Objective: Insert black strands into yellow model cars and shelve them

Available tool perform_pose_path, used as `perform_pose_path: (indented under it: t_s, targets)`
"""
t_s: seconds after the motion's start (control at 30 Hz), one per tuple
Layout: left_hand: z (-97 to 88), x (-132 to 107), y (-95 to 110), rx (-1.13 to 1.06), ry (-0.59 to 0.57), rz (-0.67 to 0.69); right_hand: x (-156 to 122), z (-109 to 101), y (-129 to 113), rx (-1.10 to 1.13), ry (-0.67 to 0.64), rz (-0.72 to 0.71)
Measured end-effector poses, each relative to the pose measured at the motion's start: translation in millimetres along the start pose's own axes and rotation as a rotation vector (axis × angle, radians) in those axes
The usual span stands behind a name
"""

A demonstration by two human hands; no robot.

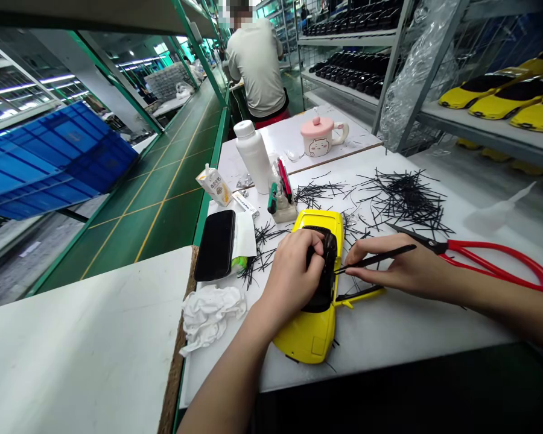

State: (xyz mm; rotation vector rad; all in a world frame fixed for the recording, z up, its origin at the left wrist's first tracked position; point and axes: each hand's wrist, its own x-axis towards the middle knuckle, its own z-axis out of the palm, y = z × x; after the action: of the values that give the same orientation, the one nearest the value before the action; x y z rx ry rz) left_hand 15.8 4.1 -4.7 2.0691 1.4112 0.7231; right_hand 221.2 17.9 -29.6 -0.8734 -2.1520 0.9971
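Note:
A yellow model car with a black cabin lies on the white table, its right door swung open. My left hand rests over the cabin with its fingers curled closed onto the car; what is under the fingertips is hidden. Between the thumb and fingers of my right hand are black tweezers. Their tips reach the edge of the door opening. Beside my right wrist lie scissors with red handles. Thin black strips are heaped beyond the car.
A white bottle, a pink-lidded mug, a drink carton, a phone and crumpled tissue stand or lie around. A green conveyor runs at left. Shelves hold yellow cars at right. A person sits ahead.

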Motion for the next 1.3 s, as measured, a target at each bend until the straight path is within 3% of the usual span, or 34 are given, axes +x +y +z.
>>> perform_pose_path:
  t_s: [0.6, 1.3]
  targets:
    - [1.2, -0.2, -0.6, -0.003, 0.0, 0.009, 1.3, 3.5, -4.2, -0.019, -0.021, 0.019]
    - [-0.7, 0.5, 0.6, 0.015, -0.007, -0.005, 5.3, -5.8, 9.6, 0.287, -0.111, 0.179]
